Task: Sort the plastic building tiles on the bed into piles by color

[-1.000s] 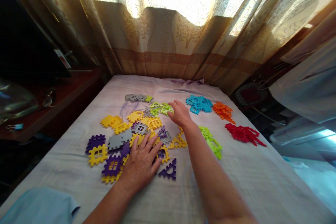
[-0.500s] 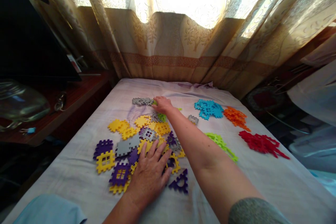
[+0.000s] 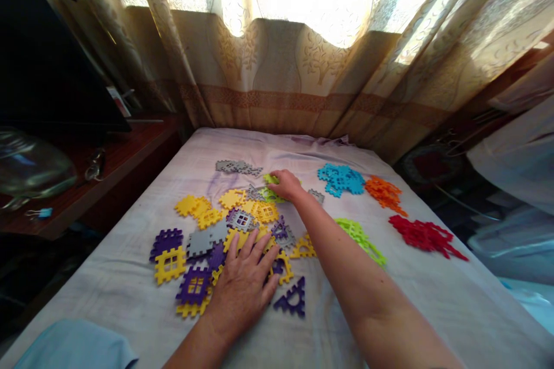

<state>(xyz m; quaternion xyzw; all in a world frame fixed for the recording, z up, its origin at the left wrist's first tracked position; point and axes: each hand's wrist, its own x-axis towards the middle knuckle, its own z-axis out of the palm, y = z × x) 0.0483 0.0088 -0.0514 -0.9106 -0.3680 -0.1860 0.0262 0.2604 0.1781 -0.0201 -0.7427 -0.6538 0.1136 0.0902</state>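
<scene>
My left hand (image 3: 246, 277) lies flat with fingers spread over a mixed heap of plastic interlocking building tiles. Under and around it are yellow tiles (image 3: 170, 265), purple tiles (image 3: 193, 285) and grey tiles (image 3: 199, 242), some with window cut-outs. A purple triangular tile (image 3: 295, 298) lies just right of this hand. Farther back, my right hand (image 3: 287, 185) has its fingers curled on a lime green tile (image 3: 269, 179); the palm hides part of it. More green shows just below those fingers, beside a small grey tile.
On the sheet-covered surface (image 3: 130, 294) are sorted piles: grey (image 3: 236, 167) at the back, blue (image 3: 341, 179), orange (image 3: 384, 193), red (image 3: 426, 235) and green (image 3: 361, 241) to the right. A wooden cabinet (image 3: 147, 138) stands left; a curtain (image 3: 281, 75) hangs behind.
My right hand has moved right and toward me, away from the grey pile, with green at its fingers. That pile's right end is now uncovered. My left hand stays on the heap.
</scene>
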